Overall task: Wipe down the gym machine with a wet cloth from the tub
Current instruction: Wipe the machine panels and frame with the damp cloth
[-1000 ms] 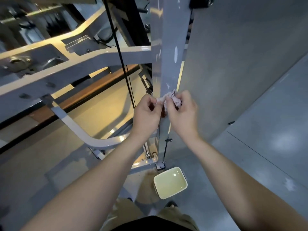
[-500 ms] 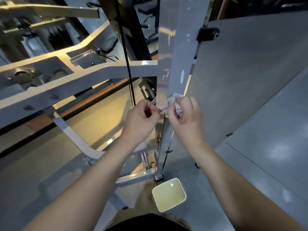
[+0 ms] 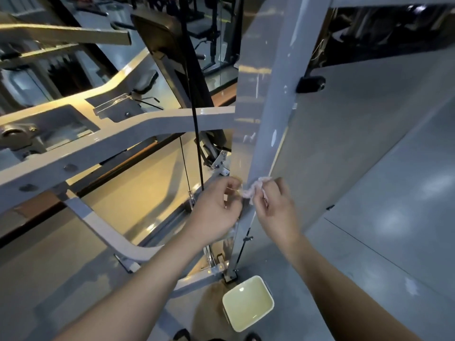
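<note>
A small pale pink cloth [image 3: 253,189] stretches between my two hands in front of the grey upright post [image 3: 273,102] of the gym machine. My left hand [image 3: 218,210] pinches the cloth's left end with curled fingers. My right hand [image 3: 275,205] grips the cloth's right end, just right of the post. Down on the floor by the post's foot stands the cream rectangular tub [image 3: 247,302] with liquid in it.
A grey frame arm [image 3: 98,141] crosses from the left to the post. A black cable [image 3: 195,119] hangs just left of my hands. A grey panel [image 3: 344,143] rises right of the post, with a black knob [image 3: 310,84]. My feet stand near the tub.
My view has tilted up, so more of the post shows above. Both hands have shifted lower in view and slightly apart, the cloth still held between them.
</note>
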`<action>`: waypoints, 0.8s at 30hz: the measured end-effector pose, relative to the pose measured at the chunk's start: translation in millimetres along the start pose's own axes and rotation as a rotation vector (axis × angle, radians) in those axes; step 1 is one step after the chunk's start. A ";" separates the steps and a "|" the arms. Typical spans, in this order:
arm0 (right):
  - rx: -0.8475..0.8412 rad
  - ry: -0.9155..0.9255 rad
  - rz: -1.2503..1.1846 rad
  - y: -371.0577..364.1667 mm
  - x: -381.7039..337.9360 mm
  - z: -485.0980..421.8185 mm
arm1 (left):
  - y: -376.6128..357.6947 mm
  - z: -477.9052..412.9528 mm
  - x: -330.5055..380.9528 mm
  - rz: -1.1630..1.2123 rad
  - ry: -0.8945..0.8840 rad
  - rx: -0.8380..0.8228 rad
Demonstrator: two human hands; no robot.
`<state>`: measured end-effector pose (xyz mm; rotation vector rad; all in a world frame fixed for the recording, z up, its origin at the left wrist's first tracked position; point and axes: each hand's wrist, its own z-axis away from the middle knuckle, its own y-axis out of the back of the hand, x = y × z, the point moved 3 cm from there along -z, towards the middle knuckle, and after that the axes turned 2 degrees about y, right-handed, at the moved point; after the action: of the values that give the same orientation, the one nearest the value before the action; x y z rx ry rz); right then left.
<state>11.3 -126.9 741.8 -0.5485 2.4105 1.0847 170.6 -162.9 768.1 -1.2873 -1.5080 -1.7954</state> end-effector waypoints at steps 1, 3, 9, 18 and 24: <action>-0.023 -0.022 -0.003 2.0 -1.4 -0.8 | -3.4 2.1 -3.1 0.023 -0.003 -0.024; 0.023 -0.029 0.012 10.5 -12.1 -11.7 | -8.7 5.9 -6.6 0.066 -0.041 -0.030; 0.033 0.153 0.062 6.5 -9.1 -7.2 | -10.9 6.9 -7.7 0.178 -0.051 0.100; 0.109 0.236 0.069 16.0 -18.6 -19.7 | -8.8 2.2 -1.1 0.156 -0.091 0.046; -0.039 0.288 0.100 21.5 -9.5 -19.7 | -3.5 3.3 6.2 0.180 -0.054 -0.004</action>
<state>3.5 -127.3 771.5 -0.6411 2.6947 1.1646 166.0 -157.5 771.6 -1.4351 -1.3696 -1.6619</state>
